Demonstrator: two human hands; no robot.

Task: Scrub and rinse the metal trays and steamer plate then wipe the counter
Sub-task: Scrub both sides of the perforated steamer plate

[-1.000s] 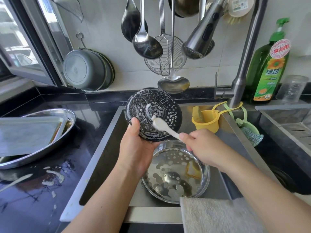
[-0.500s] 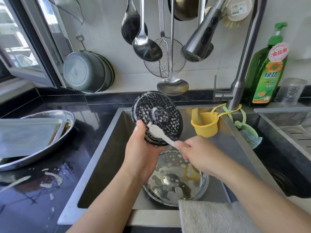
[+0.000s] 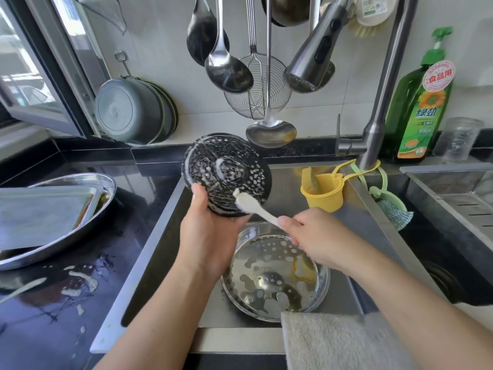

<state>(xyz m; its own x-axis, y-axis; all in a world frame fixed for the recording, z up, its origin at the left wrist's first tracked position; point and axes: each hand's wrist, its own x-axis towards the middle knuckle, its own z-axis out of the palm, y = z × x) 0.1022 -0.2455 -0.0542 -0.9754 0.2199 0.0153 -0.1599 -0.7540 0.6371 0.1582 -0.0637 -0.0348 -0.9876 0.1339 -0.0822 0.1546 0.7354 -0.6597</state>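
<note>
A: Fig. key, centre?
B: Left hand (image 3: 206, 236) grips the lower-left edge of the steamer plate (image 3: 226, 173), thumb on its face. Plate is dark, perforated, streaked w/ white suds, held tilted upright over the sink (image 3: 149, 252), well above the basin floor.

A: Right hand?
B: Right hand (image 3: 312, 236) pinches the handle of a white brush (image 3: 253, 205); brush head touches the plate's lower right face.

A: Below the hands?
B: Round metal tray (image 3: 274, 284) lying in the sink, near side, w/ soapy water spots and a yellow-orange bit at its right.

A: Left of the sink?
B: On the black worktop (image 3: 53, 329): an oval metal tray (image 3: 66, 241) w/ a rectangular tray (image 3: 40, 212) resting across it. Foam patches on the worktop just near of them.

A: Far side?
B: Ladles (image 3: 226, 68) and a wire skimmer (image 3: 257, 86) hang on the wall; faucet (image 3: 378, 110) far right, spray head over the sink. Yellow cup (image 3: 324, 193) hangs by the faucet base; green soap bottle (image 3: 421, 110) right of it. Beige towel (image 3: 333, 340) drapes over the sink's near edge.
</note>
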